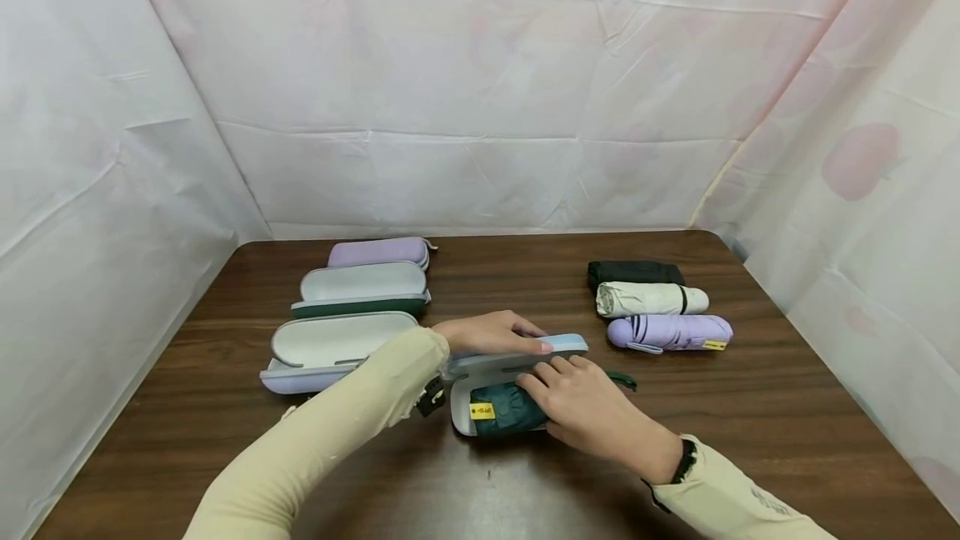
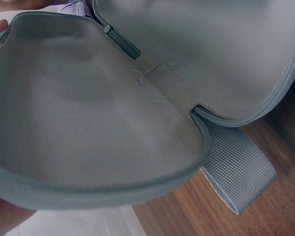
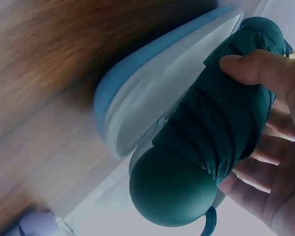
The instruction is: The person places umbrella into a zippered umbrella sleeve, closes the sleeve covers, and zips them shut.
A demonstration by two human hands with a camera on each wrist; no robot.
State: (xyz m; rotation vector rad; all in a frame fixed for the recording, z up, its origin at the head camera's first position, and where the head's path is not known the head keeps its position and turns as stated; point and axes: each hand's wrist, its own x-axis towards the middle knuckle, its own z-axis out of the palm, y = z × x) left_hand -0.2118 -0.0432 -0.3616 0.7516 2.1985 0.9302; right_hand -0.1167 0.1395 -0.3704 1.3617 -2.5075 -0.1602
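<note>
A dark green folded umbrella (image 1: 506, 408) with a yellow label lies in the lower half of an open light blue zip case (image 1: 567, 342). My right hand (image 1: 588, 407) grips it from above. In the right wrist view, the thumb presses on the umbrella's fabric (image 3: 211, 113) and the other fingers reach round its side; its rounded handle (image 3: 172, 187) points toward the bottom. My left hand (image 1: 487, 332) holds the raised lid from behind, with the fingers along its edge. The left wrist view shows the case's grey lining (image 2: 73, 108) and a webbing loop (image 2: 241, 167) at its end.
On the left stand two open cases, one with a lavender shell (image 1: 288, 382) and one green (image 1: 375, 307), plus a closed lilac case (image 1: 378, 252) behind. At right lie black (image 1: 637, 272), cream (image 1: 648, 299) and lavender (image 1: 675, 331) folded umbrellas. A curtain backs the wooden table (image 1: 487, 490).
</note>
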